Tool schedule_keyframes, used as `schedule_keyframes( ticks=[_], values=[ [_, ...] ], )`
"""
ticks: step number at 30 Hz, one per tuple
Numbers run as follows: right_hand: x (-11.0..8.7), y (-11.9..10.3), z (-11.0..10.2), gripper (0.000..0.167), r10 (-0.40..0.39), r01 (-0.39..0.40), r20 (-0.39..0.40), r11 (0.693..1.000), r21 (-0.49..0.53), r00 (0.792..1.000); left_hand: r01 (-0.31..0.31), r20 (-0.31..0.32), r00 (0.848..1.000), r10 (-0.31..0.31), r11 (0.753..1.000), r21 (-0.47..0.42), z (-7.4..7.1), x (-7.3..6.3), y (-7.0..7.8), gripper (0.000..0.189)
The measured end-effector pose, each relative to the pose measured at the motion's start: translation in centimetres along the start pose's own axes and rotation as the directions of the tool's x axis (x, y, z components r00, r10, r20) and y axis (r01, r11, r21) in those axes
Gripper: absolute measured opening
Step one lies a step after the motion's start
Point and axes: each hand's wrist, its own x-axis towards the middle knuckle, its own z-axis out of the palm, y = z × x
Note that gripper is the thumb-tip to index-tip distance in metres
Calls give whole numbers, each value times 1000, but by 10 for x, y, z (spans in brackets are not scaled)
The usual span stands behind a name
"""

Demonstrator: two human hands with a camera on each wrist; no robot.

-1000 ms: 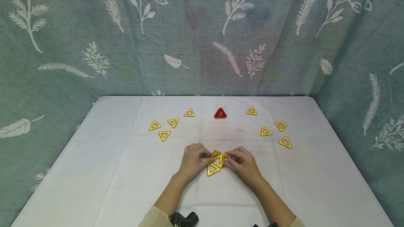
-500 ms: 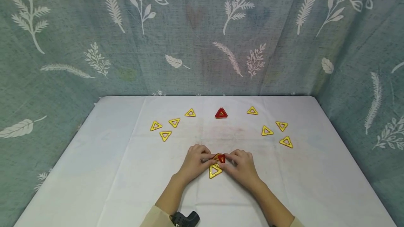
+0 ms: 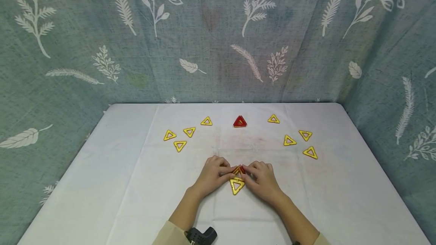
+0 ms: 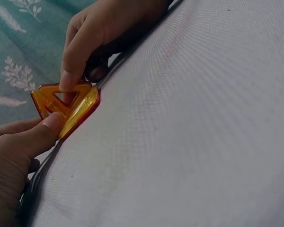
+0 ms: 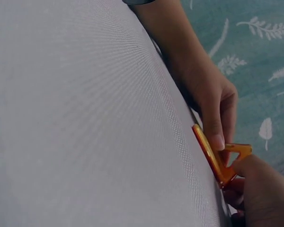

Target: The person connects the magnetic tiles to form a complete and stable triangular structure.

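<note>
At the near middle of the table, both hands work on a group of joined triangular magnetic tiles. A yellow tile [image 3: 235, 191] lies in front, one point toward the person. Behind it two tiles stand raised and lean together, red showing on the right one [image 3: 243, 169]. My left hand [image 3: 212, 172] pinches the raised tiles from the left, thumb on the near side. From the right, my right hand [image 3: 263, 177] pinches them with thumb and index finger. In the left wrist view the raised tiles [image 4: 82, 111] look translucent orange; fingertips partly cover them.
A red triangle tile [image 3: 240, 125] with yellow showing inside lies at the back middle. Several yellow tiles lie flat at the back left, such as one tile [image 3: 169, 138], and back right, such as another [image 3: 310, 156]. A leaf-patterned curtain [image 3: 218, 48] stands behind the white table [image 3: 153, 199].
The spread yellow tiles between the hands have been folded up into a raised shape, with red now showing at right. The front tile has turned to point toward the person.
</note>
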Motion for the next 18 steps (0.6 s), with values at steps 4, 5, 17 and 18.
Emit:
schedule_keyframes(
  ticks=[4,5,17,18],
  values=[
    [1,0,0,27,10,-10,22,1000,9,1000,-3,13,1000,4,1000,-17,-1,0,0,27],
    [1,1,0,27,7,-7,23,1000,10,1000,3,19,1000,-2,1000,-21,-1,0,0,28],
    [2,8,-5,36,-73,71,57,997,41,996,45,206,978,-43,999,-4,-8,0,-2,45],
    [2,8,-6,40,-64,60,90,997,49,994,44,204,978,-42,999,-6,-8,0,-2,45]
  ],
)
